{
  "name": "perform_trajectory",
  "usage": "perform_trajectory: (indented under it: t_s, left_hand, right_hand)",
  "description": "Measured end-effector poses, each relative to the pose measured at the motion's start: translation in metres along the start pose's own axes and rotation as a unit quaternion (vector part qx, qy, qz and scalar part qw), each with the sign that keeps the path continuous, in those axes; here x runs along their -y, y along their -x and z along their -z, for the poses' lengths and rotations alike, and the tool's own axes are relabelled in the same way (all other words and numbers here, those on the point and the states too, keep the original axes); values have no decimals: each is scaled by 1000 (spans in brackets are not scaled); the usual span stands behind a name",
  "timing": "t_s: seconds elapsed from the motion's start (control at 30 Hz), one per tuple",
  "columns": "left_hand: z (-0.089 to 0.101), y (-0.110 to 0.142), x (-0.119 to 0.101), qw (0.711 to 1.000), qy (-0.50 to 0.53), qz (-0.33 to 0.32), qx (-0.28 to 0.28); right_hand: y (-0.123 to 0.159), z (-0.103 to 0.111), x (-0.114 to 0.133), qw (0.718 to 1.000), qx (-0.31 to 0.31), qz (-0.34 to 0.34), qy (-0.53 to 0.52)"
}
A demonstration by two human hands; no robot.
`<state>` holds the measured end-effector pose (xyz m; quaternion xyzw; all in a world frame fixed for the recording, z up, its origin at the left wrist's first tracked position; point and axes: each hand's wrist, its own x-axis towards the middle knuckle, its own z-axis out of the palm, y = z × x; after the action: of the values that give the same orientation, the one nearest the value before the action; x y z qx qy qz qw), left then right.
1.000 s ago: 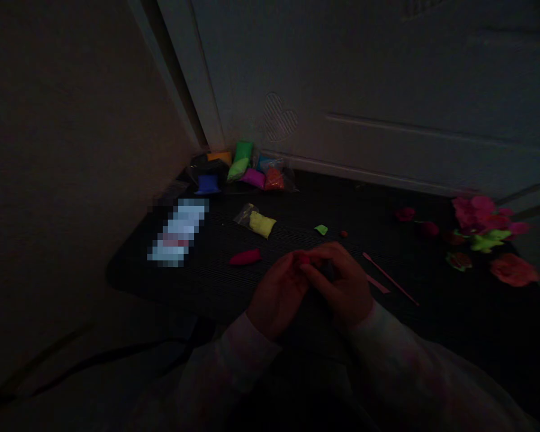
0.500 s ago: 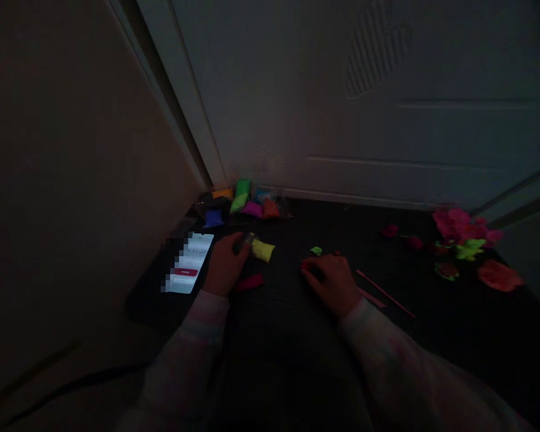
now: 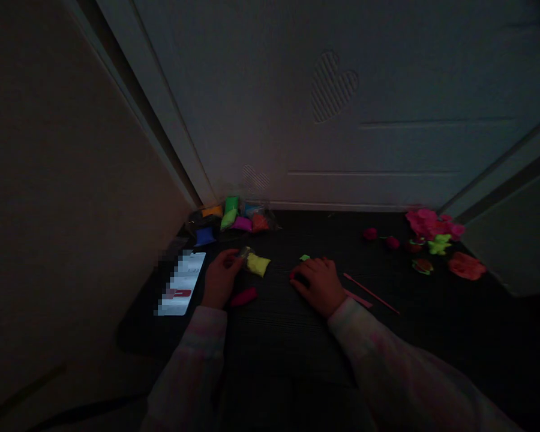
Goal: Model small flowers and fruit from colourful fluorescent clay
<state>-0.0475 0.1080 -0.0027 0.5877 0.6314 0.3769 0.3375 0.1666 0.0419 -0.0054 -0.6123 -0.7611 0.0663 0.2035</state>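
My left hand [image 3: 220, 279] is on the dark table, thumb and forefinger closed at the clear plastic end of a small packet of yellow modelling clay [image 3: 258, 264]. Close to its wrist lies a magenta-red packet or strip [image 3: 243, 296]. Farther right, my right hand [image 3: 320, 285] rests on the table with curled fingers. A small red lump [image 3: 292, 275] shows at its thumb and fingertips, partly hidden. Just beyond those fingers is a small light-green piece [image 3: 305, 258]. Right of the hand lie a thin pink stick [image 3: 371, 293] and a flat pink strip [image 3: 358, 299].
A lit phone [image 3: 182, 285] lies left of my left hand. Several coloured clay packets [image 3: 230, 211] are heaped at the back left against a white door [image 3: 261, 108]. At the right are pink flower shapes [image 3: 432, 224], an orange-red one [image 3: 465, 266] and dark red balls [image 3: 392, 242]. The light is dim.
The camera view has tilted up and turned right, so everything sits lower and farther left. Both hands keep nearly the same places on the table, with a slight shift of the left fingers.
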Motion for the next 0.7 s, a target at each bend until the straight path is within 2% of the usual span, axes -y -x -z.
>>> perform_trajectory:
  t_s: [0.3,0.5,0.63,0.7]
  left_hand:
    - [1,2,2,1000,-12,-8,-27]
    - [2,5,0,994,-48,-47,-88]
    - [3,12,-10,987,-61,-89,-120]
    - [0,16,-22,986,-50,-112,-112]
  right_hand:
    - [0,8,-9,999,-27,-21,3]
    - [-8,9,-22,995,-68,-65,38]
    - [-10,5,-22,994,-82,-62,27]
    - [-10,5,-21,994,-96,-58,11]
